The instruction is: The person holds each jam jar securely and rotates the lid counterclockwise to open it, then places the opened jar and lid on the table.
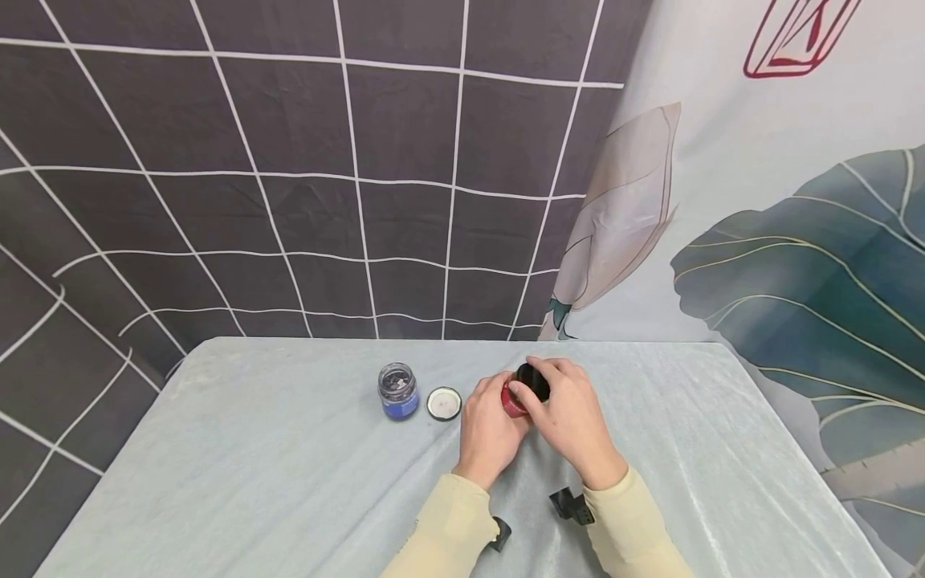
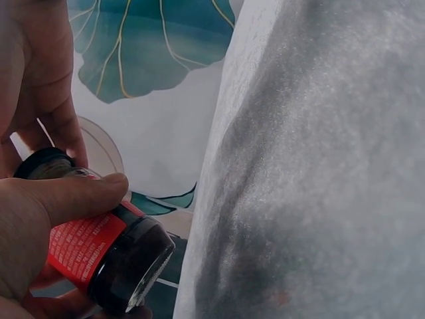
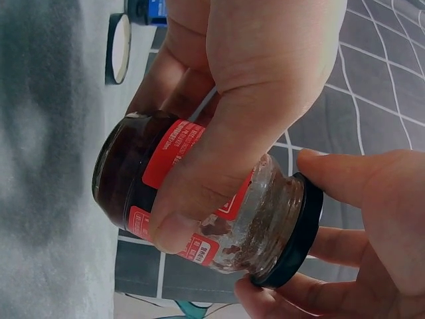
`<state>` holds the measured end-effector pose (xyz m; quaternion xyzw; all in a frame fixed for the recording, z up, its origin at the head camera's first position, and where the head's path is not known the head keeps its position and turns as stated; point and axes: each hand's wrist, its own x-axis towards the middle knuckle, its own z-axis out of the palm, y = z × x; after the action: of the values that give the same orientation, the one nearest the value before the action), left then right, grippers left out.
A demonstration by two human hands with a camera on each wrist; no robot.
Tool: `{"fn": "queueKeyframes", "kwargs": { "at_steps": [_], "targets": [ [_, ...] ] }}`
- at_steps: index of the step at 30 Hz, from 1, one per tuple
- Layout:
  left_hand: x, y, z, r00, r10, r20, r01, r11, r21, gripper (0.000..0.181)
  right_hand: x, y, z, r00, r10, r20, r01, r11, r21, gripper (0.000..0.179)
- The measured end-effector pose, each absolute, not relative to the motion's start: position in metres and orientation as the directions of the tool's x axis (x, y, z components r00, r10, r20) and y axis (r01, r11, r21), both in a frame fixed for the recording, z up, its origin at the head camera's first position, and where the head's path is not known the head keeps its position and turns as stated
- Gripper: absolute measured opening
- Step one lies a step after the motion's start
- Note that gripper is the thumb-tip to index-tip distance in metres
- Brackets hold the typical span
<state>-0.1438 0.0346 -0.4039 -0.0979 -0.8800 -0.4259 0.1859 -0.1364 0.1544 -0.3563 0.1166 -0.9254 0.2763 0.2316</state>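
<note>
My left hand (image 1: 490, 424) grips a glass jar (image 3: 232, 229) with a red label, its fingers and thumb wrapped round the body. Dark contents fill the lower part of the jar, and smears cling to the glass near the neck. On its mouth sits a black lid (image 3: 292, 232), which the thumb and fingers of my right hand (image 1: 574, 413) hold by the rim. In the left wrist view the jar (image 2: 99, 246) is tilted, its base clear of the cloth. Left of the hands stands an uncapped glass jar (image 1: 398, 392) with a blue label; a loose lid (image 1: 444, 404) lies beside it, pale inside up.
A pale blue-grey cloth (image 1: 289, 466) covers the table. Behind it hangs a dark curtain with white grid lines (image 1: 405, 217), and a leaf-patterned drape (image 1: 795, 281) hangs at the right. Black straps (image 1: 571, 506) show at both cuffs.
</note>
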Motion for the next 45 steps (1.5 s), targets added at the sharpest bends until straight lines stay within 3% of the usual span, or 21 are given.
{"fn": "queueKeyframes", "kwargs": {
  "at_steps": [45],
  "targets": [
    [-0.1428,0.0301,-0.4038,-0.901,0.02,0.434,0.347,0.636,0.689,0.051,-0.1347,0.1568,-0.3553,-0.876,-0.173,0.451,-0.382,0.819,-0.428,0.042]
  ]
}}
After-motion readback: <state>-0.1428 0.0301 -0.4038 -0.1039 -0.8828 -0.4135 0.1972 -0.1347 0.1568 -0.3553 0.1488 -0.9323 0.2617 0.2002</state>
